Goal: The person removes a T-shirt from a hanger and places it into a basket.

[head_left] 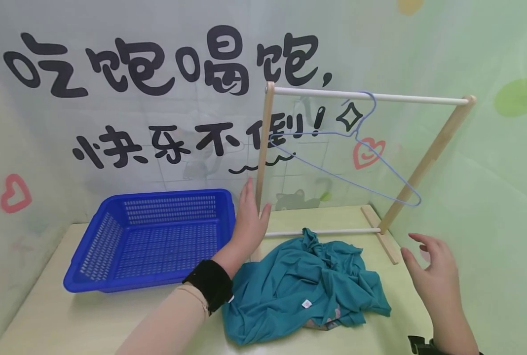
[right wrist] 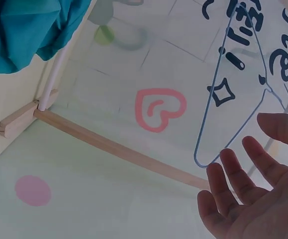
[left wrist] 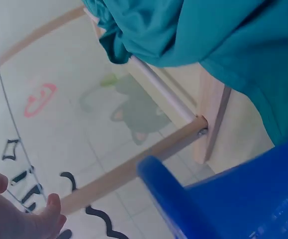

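Note:
A blue wire hanger (head_left: 348, 176) hangs tilted by its hook from the top white bar of a wooden rack (head_left: 263, 143). Below it a teal garment (head_left: 290, 281) lies crumpled on the table, a small white label showing. My left hand (head_left: 248, 224) is raised by the rack's left post, fingers pointing up, holding nothing. Off to the right of the garment, my right hand (head_left: 436, 271) hovers with fingers spread and relaxed. In the right wrist view the right hand (right wrist: 253, 184) shows nothing in its grasp; the hanger (right wrist: 201, 134) appears beyond its fingertips.
A blue plastic basket (head_left: 86, 276) with perforated walls stands left of the rack, holding nothing. The rack's right foot (head_left: 381, 234) rests on the pale table (head_left: 41, 305). Printed walls close in the back and sides.

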Available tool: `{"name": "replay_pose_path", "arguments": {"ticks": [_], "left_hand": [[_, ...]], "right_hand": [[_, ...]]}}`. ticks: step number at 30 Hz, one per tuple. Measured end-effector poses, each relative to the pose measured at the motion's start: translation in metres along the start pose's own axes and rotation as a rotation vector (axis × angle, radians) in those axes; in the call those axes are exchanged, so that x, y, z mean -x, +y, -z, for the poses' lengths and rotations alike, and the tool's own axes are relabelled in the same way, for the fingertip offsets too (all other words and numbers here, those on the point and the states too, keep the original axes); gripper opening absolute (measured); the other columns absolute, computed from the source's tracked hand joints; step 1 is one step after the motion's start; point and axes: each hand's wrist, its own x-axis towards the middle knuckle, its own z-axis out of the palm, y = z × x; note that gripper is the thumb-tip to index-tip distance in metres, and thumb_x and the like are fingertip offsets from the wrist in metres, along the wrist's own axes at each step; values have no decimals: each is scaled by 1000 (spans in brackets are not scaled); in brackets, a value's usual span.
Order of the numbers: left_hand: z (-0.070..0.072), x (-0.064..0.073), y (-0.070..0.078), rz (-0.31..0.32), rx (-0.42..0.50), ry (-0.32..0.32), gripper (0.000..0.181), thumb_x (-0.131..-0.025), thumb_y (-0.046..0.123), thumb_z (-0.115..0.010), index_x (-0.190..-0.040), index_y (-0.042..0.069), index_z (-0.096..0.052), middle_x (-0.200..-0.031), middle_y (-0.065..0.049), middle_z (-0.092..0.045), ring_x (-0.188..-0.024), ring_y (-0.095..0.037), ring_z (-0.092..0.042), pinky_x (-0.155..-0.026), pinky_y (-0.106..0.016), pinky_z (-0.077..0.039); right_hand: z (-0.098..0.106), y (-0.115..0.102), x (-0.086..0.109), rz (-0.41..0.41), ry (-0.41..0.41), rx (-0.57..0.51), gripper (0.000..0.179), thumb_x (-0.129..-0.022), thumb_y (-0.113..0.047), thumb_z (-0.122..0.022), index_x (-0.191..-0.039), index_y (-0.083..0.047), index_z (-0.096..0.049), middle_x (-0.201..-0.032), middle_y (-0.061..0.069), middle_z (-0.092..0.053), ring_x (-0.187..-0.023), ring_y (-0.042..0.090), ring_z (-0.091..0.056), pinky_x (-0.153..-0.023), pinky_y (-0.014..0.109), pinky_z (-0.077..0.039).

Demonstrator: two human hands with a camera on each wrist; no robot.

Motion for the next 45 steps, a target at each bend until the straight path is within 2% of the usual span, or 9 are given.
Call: {"name": "replay_pose_path", "arguments": {"ticks": [3,7,16,22,24,28,33,39,45], "left_hand": [[2,19,7,-16,18,-59,72,-99,26,-49,-153,12,-3,-158,-11,-11,-144,-27,-19,-114,-45,-26],[6,47,11,-3,22,-156,72,-99,29,-49,-153,13,-4,-158,-11,-13,-144,-28,-19,-112,-48,-27],[9,107,-4,52,-43,-352,70,-99,40,-46,-153,16,-8,-157,-12,-16,-143,-35,-19,-110,-56,-26],[6,144,-23,175,-27,-468,77,-96,45,-49,-152,9,-11,-156,-21,-10,-141,-46,-12,-105,-68,-23],[5,154,-31,218,-22,-482,79,-95,44,-52,-152,6,-12,-155,-25,-8,-139,-50,-10,-102,-71,-21],[2,165,-45,288,-34,-460,79,-93,36,-57,-149,-1,-17,-152,-32,-10,-136,-55,-12,-99,-73,-23],[0,170,-61,364,2,-440,80,-92,31,-59,-147,-7,-16,-149,-37,-11,-135,-57,-12,-101,-72,-21],[2,171,-64,393,34,-442,78,-93,28,-58,-145,-13,-15,-148,-39,-13,-135,-57,-13,-104,-70,-19],[2,169,-65,391,27,-444,76,-92,26,-57,-144,-13,-18,-147,-38,-17,-134,-56,-16,-104,-69,-21]], "right_hand": [[-5,3,4,-8,-48,6,38,-93,-17,-60,-126,0,-55,-124,26,-49,-106,42,-49,-81,56,-36],[-11,6,8,-4,-103,10,40,-94,-20,-59,-128,-1,-53,-125,25,-47,-107,41,-49,-79,56,-38],[-31,15,14,13,-236,-3,46,-95,-25,-57,-133,-1,-48,-131,27,-46,-110,43,-47,-79,59,-42],[-49,20,21,2,-393,-10,52,-97,-30,-54,-137,2,-41,-136,29,-40,-116,46,-42,-87,63,-40],[-58,22,24,6,-434,-16,54,-97,-30,-53,-137,3,-40,-137,30,-39,-121,48,-39,-92,64,-38],[-75,29,28,16,-495,-24,56,-99,-33,-50,-138,6,-38,-139,32,-37,-128,51,-32,-98,67,-32],[-92,36,31,-56,-588,-23,62,-100,-37,-45,-141,7,-32,-144,36,-27,-131,55,-25,-102,69,-26],[-113,42,32,-172,-715,-41,68,-100,-41,-42,-145,5,-24,-148,37,-15,-135,56,-13,-106,68,-19],[-132,42,34,-169,-742,42,66,-98,-41,-45,-145,3,-29,-146,39,-19,-132,59,-19,-102,70,-24]]}}
